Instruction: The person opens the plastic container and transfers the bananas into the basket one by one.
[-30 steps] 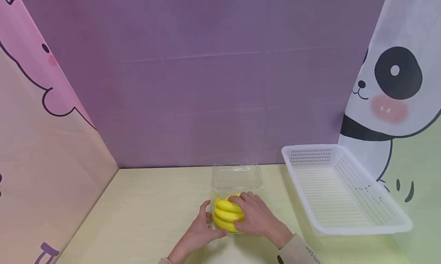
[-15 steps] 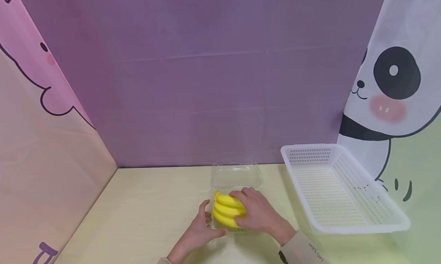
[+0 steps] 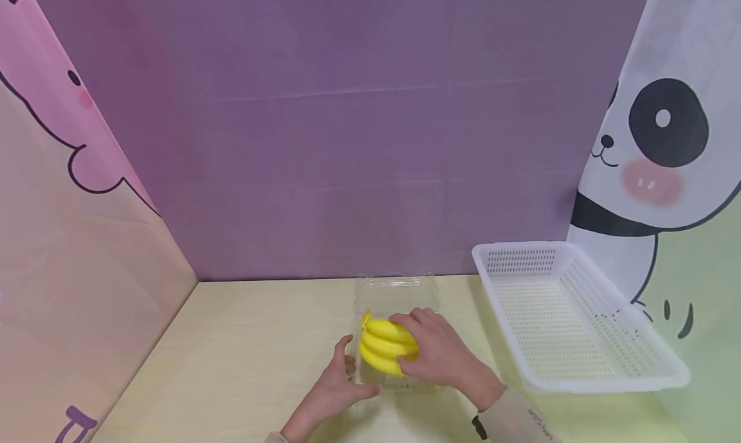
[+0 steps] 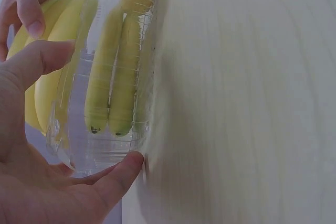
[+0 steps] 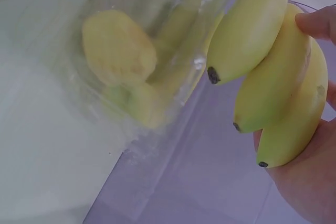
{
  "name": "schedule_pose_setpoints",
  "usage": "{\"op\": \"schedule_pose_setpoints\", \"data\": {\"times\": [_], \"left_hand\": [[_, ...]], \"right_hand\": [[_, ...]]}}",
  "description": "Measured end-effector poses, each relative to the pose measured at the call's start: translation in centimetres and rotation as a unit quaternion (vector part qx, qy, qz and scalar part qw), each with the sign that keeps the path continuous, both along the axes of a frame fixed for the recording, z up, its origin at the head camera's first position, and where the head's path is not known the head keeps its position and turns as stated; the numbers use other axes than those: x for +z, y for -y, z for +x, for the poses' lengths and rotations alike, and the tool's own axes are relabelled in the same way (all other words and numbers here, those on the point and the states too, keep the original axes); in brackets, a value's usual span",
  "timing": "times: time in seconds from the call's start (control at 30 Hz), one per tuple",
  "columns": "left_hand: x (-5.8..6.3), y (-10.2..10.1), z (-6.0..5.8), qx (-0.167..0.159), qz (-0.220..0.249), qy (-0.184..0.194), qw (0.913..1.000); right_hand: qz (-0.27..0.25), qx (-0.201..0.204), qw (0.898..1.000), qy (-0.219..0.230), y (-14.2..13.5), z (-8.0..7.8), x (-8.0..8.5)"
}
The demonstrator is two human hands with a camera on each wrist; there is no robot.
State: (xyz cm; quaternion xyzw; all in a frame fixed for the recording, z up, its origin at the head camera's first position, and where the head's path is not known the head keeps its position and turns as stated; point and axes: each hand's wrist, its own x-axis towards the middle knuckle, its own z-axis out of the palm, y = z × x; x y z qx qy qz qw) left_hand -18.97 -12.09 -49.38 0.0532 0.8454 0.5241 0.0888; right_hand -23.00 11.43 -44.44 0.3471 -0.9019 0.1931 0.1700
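Observation:
My right hand [image 3: 437, 353] grips a bunch of yellow bananas [image 3: 384, 346] by its right side, with the stem end pointing left. The bunch is over an open clear plastic clamshell box [image 4: 100, 153], whose raised lid [image 3: 396, 296] stands at the back. My left hand [image 3: 336, 385] holds the box at its left end, thumb and fingers spread around it. Through the box wall in the left wrist view, two banana-shaped yellow fruits [image 4: 102, 87] show inside. A rounded yellow fruit [image 5: 118, 48] shows through the plastic in the right wrist view.
A white perforated plastic basket [image 3: 579, 327] stands to the right on the pale wooden table [image 3: 249, 346]. A purple backdrop [image 3: 324, 141] rises along the table's far edge, and printed cartoon panels stand on both sides.
My right hand has moved up and slightly right with the banana bunch, exposing more of the box beneath. My left hand has stayed at the box.

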Motion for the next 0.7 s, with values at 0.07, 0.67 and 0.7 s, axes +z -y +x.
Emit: {"op": "schedule_pose_setpoints", "data": {"times": [0.07,0.67,0.7], "left_hand": [[0.0,0.0,0.0,0.002,0.001,-0.002,1.0],[0.1,0.0,0.0,0.002,0.003,0.011,0.9999],[0.1,0.0,0.0,0.003,0.004,0.012,0.9999]], "right_hand": [[0.001,-0.001,1.0,-0.002,-0.1,0.1,0.2],[-0.003,-0.005,0.999,-0.044,-1.4,0.6,2.7],[-0.003,-0.006,0.999,-0.046,-1.5,0.6,2.8]]}}
